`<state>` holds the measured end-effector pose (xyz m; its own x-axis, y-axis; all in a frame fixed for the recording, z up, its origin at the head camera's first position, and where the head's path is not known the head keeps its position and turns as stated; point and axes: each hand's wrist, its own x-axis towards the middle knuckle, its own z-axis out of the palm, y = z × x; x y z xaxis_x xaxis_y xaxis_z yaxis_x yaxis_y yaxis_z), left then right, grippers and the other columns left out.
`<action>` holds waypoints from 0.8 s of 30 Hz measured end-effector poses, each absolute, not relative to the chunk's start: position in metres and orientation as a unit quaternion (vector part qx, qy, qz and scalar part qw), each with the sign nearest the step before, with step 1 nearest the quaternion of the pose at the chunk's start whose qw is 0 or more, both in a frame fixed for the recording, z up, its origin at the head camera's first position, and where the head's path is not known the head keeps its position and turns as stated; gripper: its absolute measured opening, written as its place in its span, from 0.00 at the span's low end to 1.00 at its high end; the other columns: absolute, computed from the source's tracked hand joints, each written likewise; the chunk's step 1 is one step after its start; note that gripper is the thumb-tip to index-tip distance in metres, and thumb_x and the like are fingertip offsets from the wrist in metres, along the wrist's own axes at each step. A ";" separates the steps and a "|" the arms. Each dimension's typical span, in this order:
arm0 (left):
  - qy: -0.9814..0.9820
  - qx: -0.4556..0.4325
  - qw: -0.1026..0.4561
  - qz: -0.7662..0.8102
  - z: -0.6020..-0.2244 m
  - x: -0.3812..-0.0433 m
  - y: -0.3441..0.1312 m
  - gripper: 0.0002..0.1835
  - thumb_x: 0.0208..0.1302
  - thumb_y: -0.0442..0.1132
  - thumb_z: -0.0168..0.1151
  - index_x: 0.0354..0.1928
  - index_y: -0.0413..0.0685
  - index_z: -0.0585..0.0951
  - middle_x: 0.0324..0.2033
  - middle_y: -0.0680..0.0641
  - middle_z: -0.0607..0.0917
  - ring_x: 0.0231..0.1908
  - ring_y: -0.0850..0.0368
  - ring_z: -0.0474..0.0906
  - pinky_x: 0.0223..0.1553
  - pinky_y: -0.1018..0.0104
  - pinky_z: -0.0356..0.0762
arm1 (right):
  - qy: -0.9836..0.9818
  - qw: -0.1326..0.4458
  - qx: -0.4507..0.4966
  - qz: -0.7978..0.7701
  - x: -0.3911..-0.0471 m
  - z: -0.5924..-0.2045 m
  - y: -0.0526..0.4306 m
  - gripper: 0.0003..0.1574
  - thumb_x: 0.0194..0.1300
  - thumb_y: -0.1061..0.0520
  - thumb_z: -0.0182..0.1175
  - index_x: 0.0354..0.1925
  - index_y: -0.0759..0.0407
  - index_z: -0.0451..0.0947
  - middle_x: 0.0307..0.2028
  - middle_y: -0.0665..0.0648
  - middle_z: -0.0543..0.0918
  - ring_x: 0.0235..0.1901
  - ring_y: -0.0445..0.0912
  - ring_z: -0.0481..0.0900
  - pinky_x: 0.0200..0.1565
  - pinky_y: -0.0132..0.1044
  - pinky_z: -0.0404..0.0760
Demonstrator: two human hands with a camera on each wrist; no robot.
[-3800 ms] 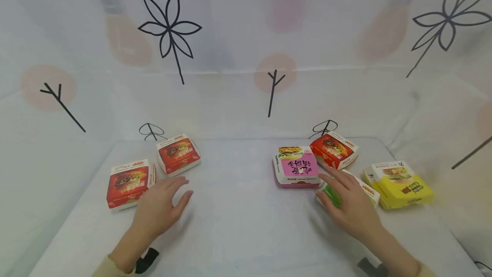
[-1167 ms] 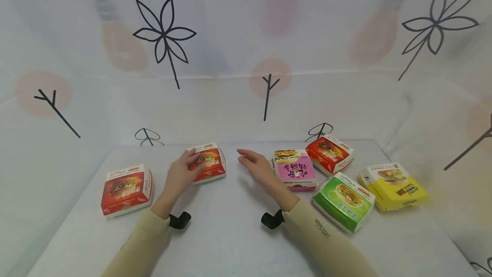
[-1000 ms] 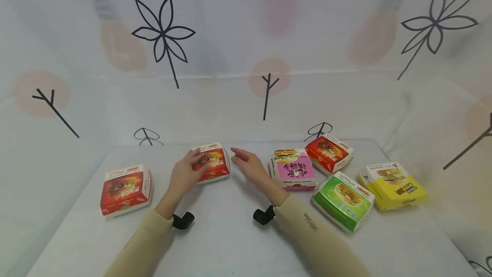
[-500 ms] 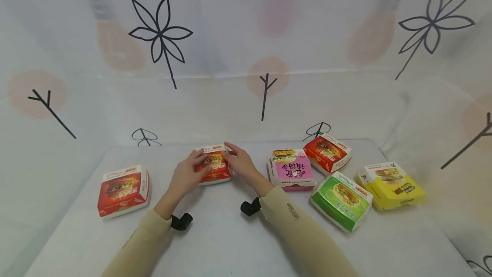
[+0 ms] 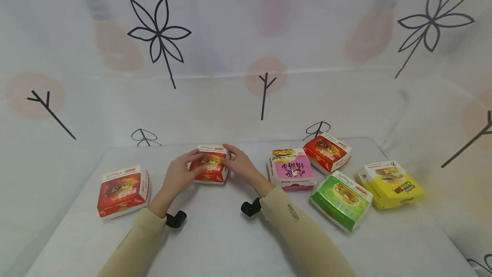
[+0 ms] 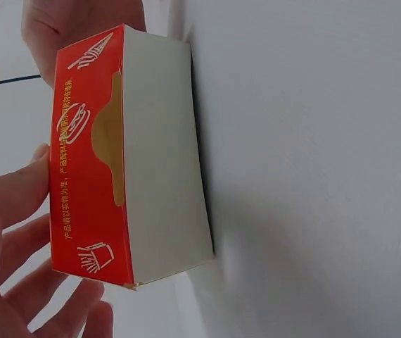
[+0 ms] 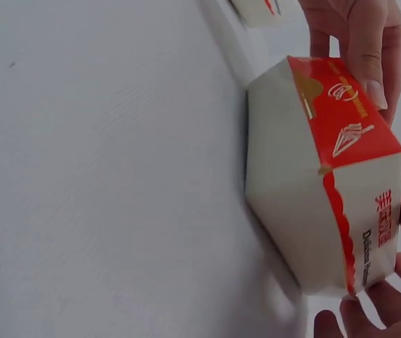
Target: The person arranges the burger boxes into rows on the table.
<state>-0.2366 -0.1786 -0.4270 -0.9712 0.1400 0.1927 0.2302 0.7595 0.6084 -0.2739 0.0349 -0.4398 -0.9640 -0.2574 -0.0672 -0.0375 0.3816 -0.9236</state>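
A red and white burger box (image 5: 210,169) with a printed burger lid sits at the back middle of the table. My left hand (image 5: 180,175) holds it at its left side, thumb over the front of the lid and fingers toward the far left corner. My right hand (image 5: 241,163) grips the right side. In the left wrist view, the left thumb (image 6: 21,193) meets the top edge of the box's red front flap. The right wrist view has the right fingertips (image 7: 380,303) against the white side and the right thumb at the lid edge.
Another red burger box (image 5: 124,191) lies at the left. To the right stand a pink box (image 5: 291,170), a red box (image 5: 327,152), a green box (image 5: 342,200) and a yellow box (image 5: 392,185), close together. A patterned white cloth (image 5: 215,106) hangs behind the table.
The hands came from opposite sides to the red burger box, which slid right from the left pair. My right hand closed on its right side, and the box turned slightly, squarer to the table edge.
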 end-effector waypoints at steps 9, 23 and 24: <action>-0.941 -0.035 0.105 -0.319 -0.430 -0.236 -0.183 0.24 0.59 0.51 0.74 0.54 0.48 0.84 0.52 0.42 0.78 0.49 0.44 0.75 0.48 0.50 0.76 | 0.825 0.090 -0.090 -0.550 -0.268 -0.446 0.040 0.38 0.68 0.50 0.64 0.72 0.49 0.66 0.71 0.57 0.67 0.72 0.56 0.59 0.69 0.57 0.58; -0.947 -0.059 0.080 -0.305 -0.424 -0.234 -0.191 0.26 0.63 0.51 0.69 0.60 0.46 0.82 0.60 0.41 0.78 0.58 0.40 0.73 0.54 0.43 0.74 | 0.845 0.008 -0.098 -0.526 -0.257 -0.448 0.050 0.20 0.72 0.59 0.58 0.60 0.55 0.80 0.58 0.57 0.82 0.64 0.51 0.73 0.64 0.50 0.69; -0.948 -0.065 0.068 -0.305 -0.422 -0.234 -0.192 0.29 0.62 0.52 0.70 0.62 0.45 0.80 0.61 0.40 0.77 0.60 0.39 0.71 0.56 0.41 0.72 | 0.846 0.003 -0.094 -0.525 -0.256 -0.447 0.051 0.18 0.72 0.60 0.58 0.58 0.55 0.82 0.56 0.56 0.83 0.61 0.50 0.75 0.63 0.49 0.72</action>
